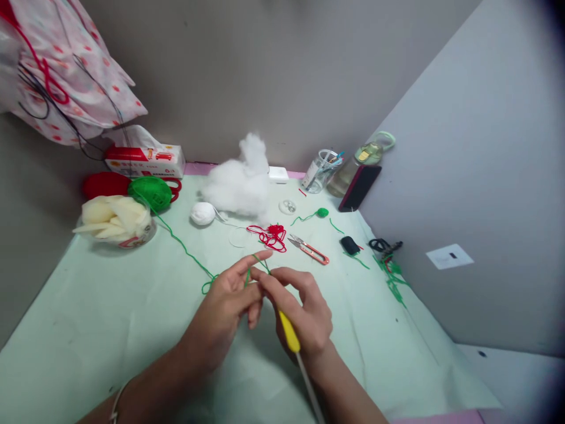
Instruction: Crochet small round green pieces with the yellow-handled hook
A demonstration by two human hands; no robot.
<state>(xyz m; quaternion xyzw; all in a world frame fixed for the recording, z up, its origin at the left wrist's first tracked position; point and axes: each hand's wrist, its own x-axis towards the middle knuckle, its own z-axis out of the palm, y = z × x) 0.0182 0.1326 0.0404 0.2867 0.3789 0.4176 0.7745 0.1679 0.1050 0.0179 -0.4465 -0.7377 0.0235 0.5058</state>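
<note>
My right hand (302, 306) grips a crochet hook by its yellow handle (288, 331); the shaft's grey rear end runs down toward my wrist. Opposite it, my left hand (232, 297) has its index finger raised with green yarn (248, 277) looped over it, thumb and other fingers closed on the strand. The two hands meet at the fingertips, where the hook's tip and any stitches are mostly hidden. From my left hand the strand trails back to a green yarn ball (150, 194). Just beyond my fingers lie tangled red yarn (272, 237) and orange-handled thread snips (309, 249).
White stuffing (241, 182) and a white yarn ball (203, 214) sit mid-table. At left stand a tub of cream-coloured pieces (115, 219), red yarn (105, 186) and a tissue box (145, 160). Along the right are a clear cup (318, 175), bottle (348, 174), phone (359, 188) and green scraps (394, 281).
</note>
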